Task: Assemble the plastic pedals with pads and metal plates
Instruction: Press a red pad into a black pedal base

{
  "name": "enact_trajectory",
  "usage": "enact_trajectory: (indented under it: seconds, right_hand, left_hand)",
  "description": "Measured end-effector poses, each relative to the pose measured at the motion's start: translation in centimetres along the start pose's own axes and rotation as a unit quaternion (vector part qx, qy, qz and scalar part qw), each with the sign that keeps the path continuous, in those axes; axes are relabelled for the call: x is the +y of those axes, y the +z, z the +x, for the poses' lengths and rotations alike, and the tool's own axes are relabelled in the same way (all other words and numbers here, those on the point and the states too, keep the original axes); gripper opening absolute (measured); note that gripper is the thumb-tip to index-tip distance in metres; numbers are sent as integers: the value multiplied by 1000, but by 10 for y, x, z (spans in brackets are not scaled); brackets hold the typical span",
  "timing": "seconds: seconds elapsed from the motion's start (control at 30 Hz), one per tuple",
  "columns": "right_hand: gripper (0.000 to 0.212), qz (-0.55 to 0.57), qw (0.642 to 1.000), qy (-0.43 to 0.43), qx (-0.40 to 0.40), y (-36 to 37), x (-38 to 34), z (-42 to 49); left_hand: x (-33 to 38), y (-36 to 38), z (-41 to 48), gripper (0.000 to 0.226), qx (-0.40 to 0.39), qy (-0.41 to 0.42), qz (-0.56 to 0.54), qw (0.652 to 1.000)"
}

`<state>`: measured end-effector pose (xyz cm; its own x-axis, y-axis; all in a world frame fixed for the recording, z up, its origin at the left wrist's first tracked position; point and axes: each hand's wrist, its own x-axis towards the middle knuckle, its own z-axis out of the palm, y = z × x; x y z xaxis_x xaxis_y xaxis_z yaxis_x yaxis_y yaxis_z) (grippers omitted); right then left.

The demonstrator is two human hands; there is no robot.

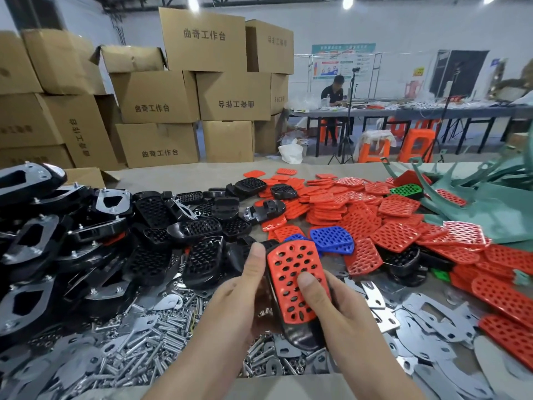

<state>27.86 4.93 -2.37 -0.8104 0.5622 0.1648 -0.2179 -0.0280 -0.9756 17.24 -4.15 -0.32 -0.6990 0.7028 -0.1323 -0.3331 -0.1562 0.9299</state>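
Pedal (300,339), black with a red pad (294,281) on it, is over the screws (161,336) at the desk's (274,386) front edge, my left hand (239,290) holding its left side, my right hand (337,307) gripping its right, thumb on the pad.

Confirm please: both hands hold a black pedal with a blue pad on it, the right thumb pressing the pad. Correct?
Only the colour is wrong: in the head view the pad is red. The left hand and right hand do hold the black pedal, right thumb pressing the pad.
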Motion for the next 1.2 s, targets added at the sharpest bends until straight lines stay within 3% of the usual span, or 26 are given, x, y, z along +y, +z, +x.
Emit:
enact_trajectory:
  seconds: [0.1,0.2,0.4,0.63,0.77,0.87,1.0,1.1,1.2]
  right_hand:
    - [24,8,1000,14,-7,2,-2,-1]
    - [32,18,1000,18,-18,4,-2,-1]
    - [47,18,999,2,-35,6,-1,-2]
    - [23,18,1000,-4,-7,12,2,-3]
    - [32,38,999,8,8,10,5,-2]
    - [43,55,998,12,21,9,7,0]
    - [34,64,996,20,57,6,9,5]
    - [31,56,996,17,71,2,10,4]
    - [28,46,997,9,52,3,8,3]
  left_hand:
    - [3,-4,0,67,18,-9,6,1000]
    - [2,-5,3,60,92,4,38,995]
    - [0,-5,-11,52,67,44,61,995]
    - [4,0,-13,49,76,21,47,996]
    - [0,-2,-9,56,89,-1,31,996]
    - [-2,-6,-9,78,62,26,77,995]
    - [-8,-7,-8,100,23,25,55,998]
    - [-10,-5,-9,67,-60,39,69,995]
    - [-8,-2,-12,41,-44,47,77,995]
